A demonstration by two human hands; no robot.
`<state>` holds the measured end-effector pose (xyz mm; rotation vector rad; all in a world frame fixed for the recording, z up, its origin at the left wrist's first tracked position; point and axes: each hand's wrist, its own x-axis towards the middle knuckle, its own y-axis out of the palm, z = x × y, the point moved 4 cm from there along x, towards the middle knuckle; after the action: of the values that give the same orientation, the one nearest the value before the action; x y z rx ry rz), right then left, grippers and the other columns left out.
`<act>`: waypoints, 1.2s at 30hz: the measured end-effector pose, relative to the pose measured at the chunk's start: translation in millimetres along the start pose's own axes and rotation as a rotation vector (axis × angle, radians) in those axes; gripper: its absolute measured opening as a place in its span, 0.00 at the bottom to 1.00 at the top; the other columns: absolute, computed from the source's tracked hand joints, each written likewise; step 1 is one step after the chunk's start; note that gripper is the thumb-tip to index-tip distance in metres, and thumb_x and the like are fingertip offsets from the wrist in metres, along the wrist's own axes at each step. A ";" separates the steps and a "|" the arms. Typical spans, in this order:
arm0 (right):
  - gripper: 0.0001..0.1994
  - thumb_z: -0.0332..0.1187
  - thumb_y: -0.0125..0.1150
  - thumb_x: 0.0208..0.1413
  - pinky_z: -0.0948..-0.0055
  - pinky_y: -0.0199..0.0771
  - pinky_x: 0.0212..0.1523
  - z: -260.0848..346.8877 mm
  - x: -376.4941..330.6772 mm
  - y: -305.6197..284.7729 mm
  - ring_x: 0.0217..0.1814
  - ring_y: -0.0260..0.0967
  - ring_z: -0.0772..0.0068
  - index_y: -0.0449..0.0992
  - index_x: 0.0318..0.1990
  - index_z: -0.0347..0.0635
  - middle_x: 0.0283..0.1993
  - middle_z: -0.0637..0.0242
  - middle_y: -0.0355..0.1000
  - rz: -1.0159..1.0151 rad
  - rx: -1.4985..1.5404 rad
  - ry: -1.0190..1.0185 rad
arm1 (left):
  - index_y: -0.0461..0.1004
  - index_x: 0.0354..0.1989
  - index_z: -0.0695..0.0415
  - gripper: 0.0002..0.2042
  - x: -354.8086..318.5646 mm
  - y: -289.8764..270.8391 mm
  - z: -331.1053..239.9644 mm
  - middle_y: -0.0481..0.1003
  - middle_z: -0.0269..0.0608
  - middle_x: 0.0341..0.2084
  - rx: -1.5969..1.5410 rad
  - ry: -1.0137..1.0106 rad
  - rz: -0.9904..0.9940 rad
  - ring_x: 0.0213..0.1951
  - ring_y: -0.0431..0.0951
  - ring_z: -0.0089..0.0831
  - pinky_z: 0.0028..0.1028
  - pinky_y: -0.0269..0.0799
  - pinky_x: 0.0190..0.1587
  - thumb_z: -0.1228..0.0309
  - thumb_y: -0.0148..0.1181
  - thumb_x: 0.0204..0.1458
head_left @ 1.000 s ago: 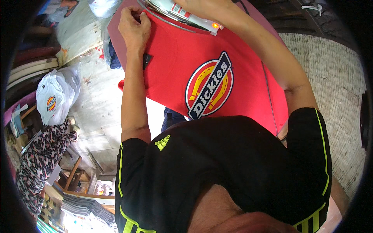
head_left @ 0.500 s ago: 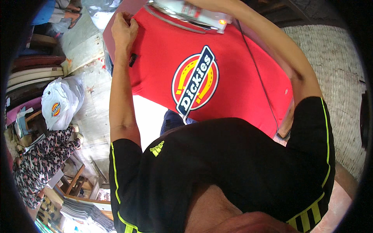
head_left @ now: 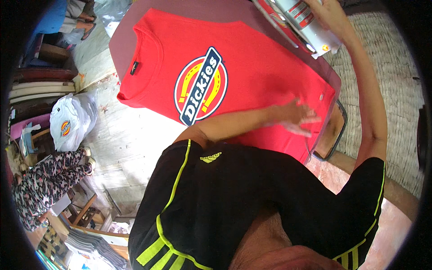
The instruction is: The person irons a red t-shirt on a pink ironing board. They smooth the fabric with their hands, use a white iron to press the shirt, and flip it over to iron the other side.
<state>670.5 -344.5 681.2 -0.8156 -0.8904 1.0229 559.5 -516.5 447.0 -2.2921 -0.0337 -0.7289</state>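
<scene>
A red T-shirt (head_left: pixel 247 58) with a round yellow, white and navy emblem lies spread over a maroon ironing board (head_left: pixel 120 49). Its neckline, with a dark label inside, is toward the left. My left hand (head_left: pixel 297 117) reaches across the lower right of the shirt, fingers spread, slightly blurred, holding nothing. Whether it touches the cloth I cannot tell. At the upper right, my right hand (head_left: pixel 325 17) grips an electric iron (head_left: pixel 294 20), white and silver with red markings and a lit orange lamp. The iron is tilted at the board's far edge; its handle is partly hidden.
A white plastic bag (head_left: pixel 67 121) of clothing stands on the pale tiled floor at left. Beside it is a person in patterned trousers (head_left: pixel 49 184); another person's feet show at top left. Folded grey garments (head_left: pixel 96 247) lie lower left. A woven mat (head_left: pixel 382 81) covers the right side.
My right hand has carried the iron rightward, off the middle of the shirt's far side. My left hand has left the neckline and swung right across the shirt, its fingers now spread.
</scene>
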 end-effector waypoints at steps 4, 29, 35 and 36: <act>0.17 0.45 0.59 0.61 0.62 0.73 0.34 -16.6 -22.2 47.0 0.31 0.77 0.55 0.73 0.43 0.37 0.30 0.50 0.76 0.087 0.000 -0.083 | 0.71 0.56 0.53 0.27 -28.8 -26.1 -18.1 0.76 0.44 0.48 -0.134 -0.108 0.154 0.51 0.76 0.43 0.52 0.64 0.54 0.45 0.54 0.57; 0.19 0.48 0.56 0.62 0.58 0.75 0.36 39.3 66.2 175.9 0.35 0.78 0.49 0.72 0.45 0.39 0.33 0.47 0.77 0.235 -0.110 -0.215 | 0.76 0.48 0.56 0.17 -286.1 -374.7 184.1 0.73 0.51 0.48 0.858 -1.097 -0.791 0.50 0.71 0.51 0.50 0.66 0.48 0.61 0.61 0.54; 0.20 0.46 0.57 0.60 0.52 0.75 0.35 104.1 113.6 211.3 0.34 0.76 0.40 0.71 0.38 0.33 0.28 0.43 0.75 0.173 -0.048 -0.174 | 0.78 0.31 0.60 0.10 -296.1 -375.0 201.1 0.76 0.50 0.31 0.725 -0.964 -0.907 0.37 0.75 0.51 0.45 0.69 0.42 0.65 0.62 0.52; 0.20 0.46 0.57 0.61 0.52 0.75 0.35 110.9 122.1 218.2 0.34 0.76 0.40 0.70 0.38 0.33 0.28 0.43 0.75 0.156 -0.051 -0.188 | 0.78 0.29 0.60 0.09 -296.0 -374.2 201.2 0.76 0.49 0.30 0.767 -0.941 -0.924 0.35 0.75 0.50 0.45 0.69 0.41 0.65 0.62 0.52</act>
<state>525.1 -146.1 561.7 -0.8514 -1.0279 1.2326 325.4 -55.7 415.0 -1.5681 -1.5690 0.0709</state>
